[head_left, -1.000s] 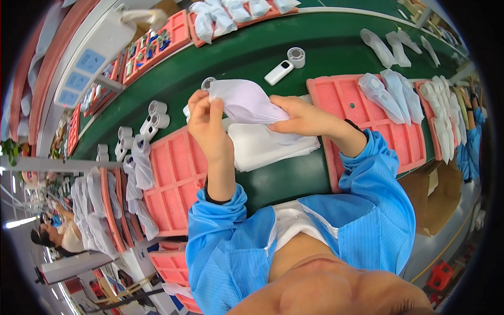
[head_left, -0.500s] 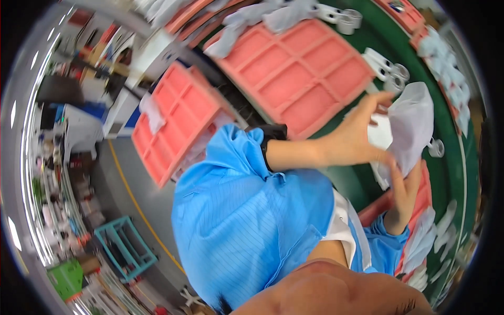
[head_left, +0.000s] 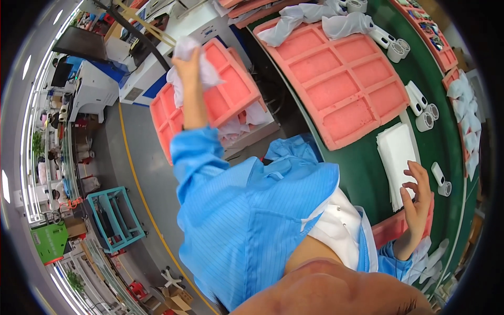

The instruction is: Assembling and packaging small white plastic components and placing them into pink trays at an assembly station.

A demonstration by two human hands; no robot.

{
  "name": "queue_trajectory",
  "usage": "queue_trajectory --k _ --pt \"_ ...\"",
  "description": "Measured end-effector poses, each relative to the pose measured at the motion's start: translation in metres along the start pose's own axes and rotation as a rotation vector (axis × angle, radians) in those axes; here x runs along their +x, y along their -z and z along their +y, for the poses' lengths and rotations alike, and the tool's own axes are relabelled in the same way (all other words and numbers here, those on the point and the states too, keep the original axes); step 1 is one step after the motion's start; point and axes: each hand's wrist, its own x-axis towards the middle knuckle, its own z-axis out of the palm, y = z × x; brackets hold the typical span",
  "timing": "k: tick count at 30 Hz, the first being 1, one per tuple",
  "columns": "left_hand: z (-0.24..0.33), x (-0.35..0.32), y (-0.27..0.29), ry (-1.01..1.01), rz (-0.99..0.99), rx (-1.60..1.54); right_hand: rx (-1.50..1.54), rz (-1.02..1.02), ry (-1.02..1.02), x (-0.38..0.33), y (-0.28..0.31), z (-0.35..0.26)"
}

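Observation:
My left hand (head_left: 190, 69) is stretched out to the far left, closed on a thin white bag (head_left: 211, 74) above a pink compartment tray (head_left: 233, 93). What the bag contains cannot be made out. My right hand (head_left: 416, 202) is at the right over the green table (head_left: 362, 160), its fingers apart and slightly curled, with nothing in them. Close to its fingertips lies a stack of white sheets or flat bags (head_left: 395, 157). A small white device with a round end (head_left: 440, 176) lies just beyond that hand.
A large pink compartment tray (head_left: 344, 79) rests on the green table, with white wrapped items (head_left: 299, 22) along its far edge. More white devices (head_left: 420, 107) stand beside it. A pink tray of wrapped items (head_left: 464, 110) is at the far right. A teal cart (head_left: 113, 220) stands on the floor.
My left hand has swung from beside my right hand to the tray at far left, carrying the white bag. My right hand has let go of the bag, and the white stack is uncovered.

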Motion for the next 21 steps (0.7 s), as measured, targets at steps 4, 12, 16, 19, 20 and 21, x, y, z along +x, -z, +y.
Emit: queue_trajectory --k 4,12,16,19,20,21 --pt "-0.119 0.073 -0.003 0.049 0.099 0.504 -0.01 0.117 -0.041 -0.018 0.017 0.012" --pt "-0.112 0.051 0.02 -0.709 -0.498 1.466 -0.217 0.519 -0.21 -0.073 0.083 0.086" --pt "0.007 0.016 -0.036 -0.279 0.034 1.235 -0.496 1.009 -0.483 -0.12 0.152 0.196" --pt "0.096 -0.019 -0.081 -0.884 -0.307 0.29 -0.608 0.971 -0.78 -0.141 0.181 0.279" --pt "0.158 -0.08 -0.093 -0.787 -0.556 0.012 -0.407 0.967 -0.795 -0.131 0.181 0.292" --pt "0.189 -0.121 -0.107 -0.827 -0.734 -0.134 -0.231 0.927 -0.81 -0.126 0.179 0.303"
